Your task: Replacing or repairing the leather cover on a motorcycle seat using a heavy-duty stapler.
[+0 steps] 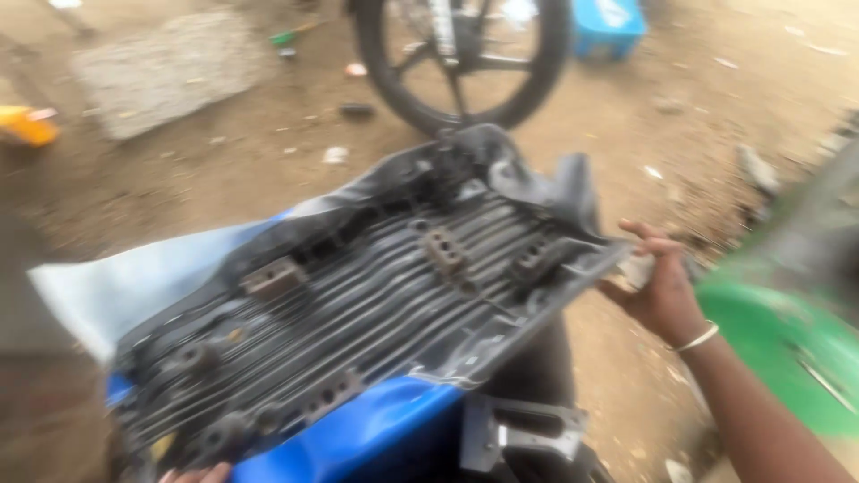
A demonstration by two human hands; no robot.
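The person is holding a motorcycle seat (376, 304) upside down, ribbed black underside facing up, resting over the blue bike body (358, 438). Right hand (658, 286) is gripping its far edge, fingers curled on it. Left hand (197, 474) is barely peeking in at the bottom, so can't tell its grip.

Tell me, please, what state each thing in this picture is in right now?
Motorcycle seat: flipped over, ribbed underside up, lying tilted on the blue bodywork.
Right hand: closed on the seat's far edge.
Left hand: only fingertips show at the seat's near end; grip unclear.
Wheel: upright on the dirt behind.
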